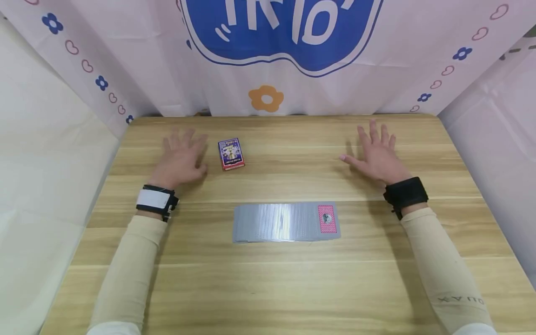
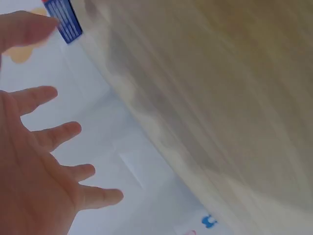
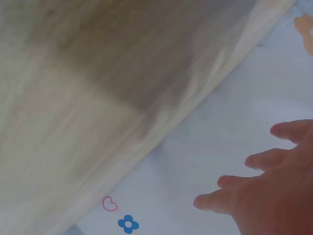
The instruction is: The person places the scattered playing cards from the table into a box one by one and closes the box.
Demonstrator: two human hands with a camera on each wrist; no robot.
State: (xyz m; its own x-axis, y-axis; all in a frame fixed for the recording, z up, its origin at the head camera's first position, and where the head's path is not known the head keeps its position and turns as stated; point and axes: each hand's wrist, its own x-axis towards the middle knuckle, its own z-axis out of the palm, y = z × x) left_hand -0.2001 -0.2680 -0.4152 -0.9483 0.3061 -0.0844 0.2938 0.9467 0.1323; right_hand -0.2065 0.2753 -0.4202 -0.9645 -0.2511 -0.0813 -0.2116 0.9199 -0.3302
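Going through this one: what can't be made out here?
Head: middles of most cards, hidden by overlapping cards.
Head: print on the box, too small.
Left wrist: part of the box, past the top edge.
Right wrist: part of the right hand, past the right edge.

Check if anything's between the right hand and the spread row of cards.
Nothing visible; only bare tabletop separates the right hand from the row of cards. The small box sits beside the left hand.
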